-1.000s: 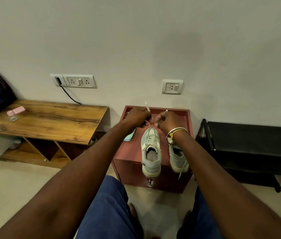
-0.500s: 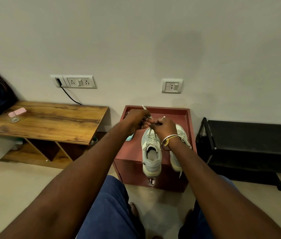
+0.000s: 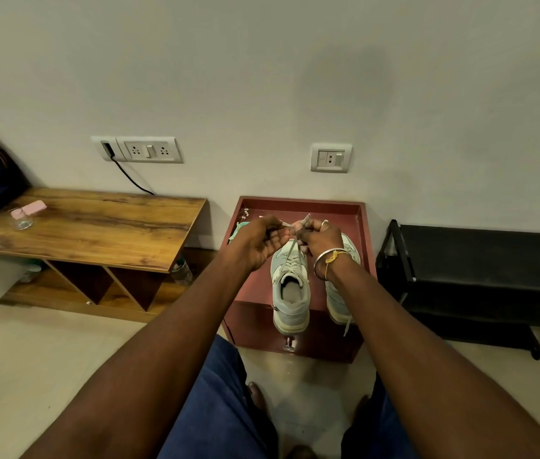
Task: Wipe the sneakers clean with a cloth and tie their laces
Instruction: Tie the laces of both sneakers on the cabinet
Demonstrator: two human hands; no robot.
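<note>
The left hand and the right hand are held close together, almost touching. One lace end is pinched between the thumb and curled fingers of the left hand. The other is pinched in the curled fingers of the right hand, and a short tip is seen sticking up from that grip. The laces are drawn taut from both hands down to the sneaker, which is stood just below them with its heel toward the person.

A second sneaker is placed under the right wrist and is largely hidden by the forearm; one of its laces is left hanging below the heel. A teal cloth is seen just beyond the left hand, partly covered by it. Both sneakers and the cloth are carried by a red cabinet beneath the hands.

A bangle is worn on the right wrist and a ring on a right finger. A wooden bench is set well to the left of the left hand, and a black rack to the right of the right hand.
</note>
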